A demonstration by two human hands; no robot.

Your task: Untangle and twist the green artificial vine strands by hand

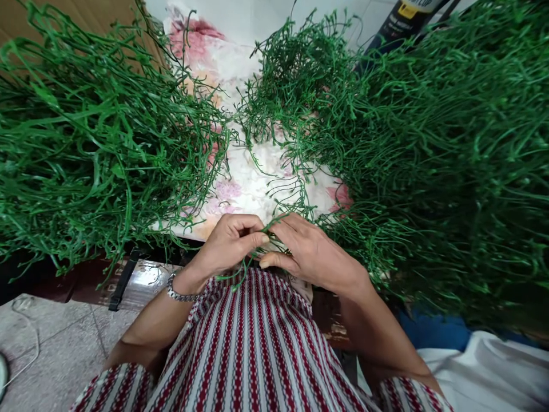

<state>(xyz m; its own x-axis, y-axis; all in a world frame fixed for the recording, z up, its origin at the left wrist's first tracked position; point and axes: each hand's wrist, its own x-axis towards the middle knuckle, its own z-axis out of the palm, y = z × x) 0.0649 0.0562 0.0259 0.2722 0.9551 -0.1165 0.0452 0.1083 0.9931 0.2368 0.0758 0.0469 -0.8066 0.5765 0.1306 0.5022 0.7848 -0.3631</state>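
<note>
Close to my body, my left hand (229, 243) pinches a thin green stem (240, 274) between thumb and curled forefinger; its ends dangle below the fingers. Beside it, almost touching, my right hand (311, 252) curls its fingers around several fine green stems, with the thumb held a little apart below. The tips of these stems (285, 191) fan out beyond the knuckles over a floral cloth (244, 197). They look like artificial plant stems with small forked ends. Part of what lies inside my right hand is hidden by the fingers.
A large heap of leafy green stems (86, 143) fills the left side. Another big heap (450, 160) spreads over the right, joined by a smaller clump (306, 74) at the back. A dark cylinder with a yellow label (401, 26) leans behind. Cardboard (15, 26) stands back left.
</note>
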